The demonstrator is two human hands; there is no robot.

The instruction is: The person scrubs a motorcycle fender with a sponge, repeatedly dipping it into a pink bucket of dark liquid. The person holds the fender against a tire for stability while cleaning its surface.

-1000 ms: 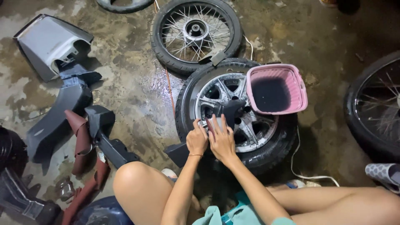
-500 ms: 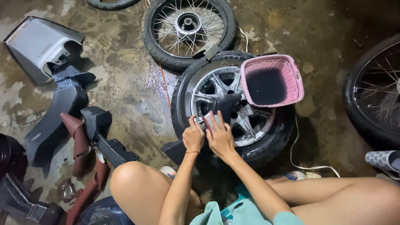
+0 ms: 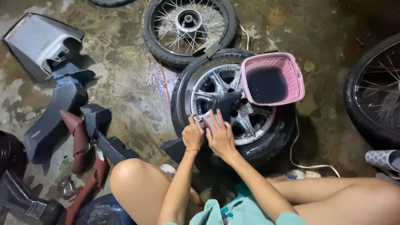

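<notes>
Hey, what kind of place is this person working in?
Most likely an informal motorbike repair spot on the ground. Both hands work on an alloy wheel lying flat on stained concrete, with a spoked wheel and loose body panels scattered around.

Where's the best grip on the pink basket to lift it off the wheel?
Probably by the rim, one hand on each short side, coming from above. The basket sits upright and open-topped on the alloy wheel, slightly overhanging the tyre, and its flared rim gives a lip for the fingers. It holds dark liquid, so lift it level. Both hands, left hand and right hand, are now at the spokes.
</notes>
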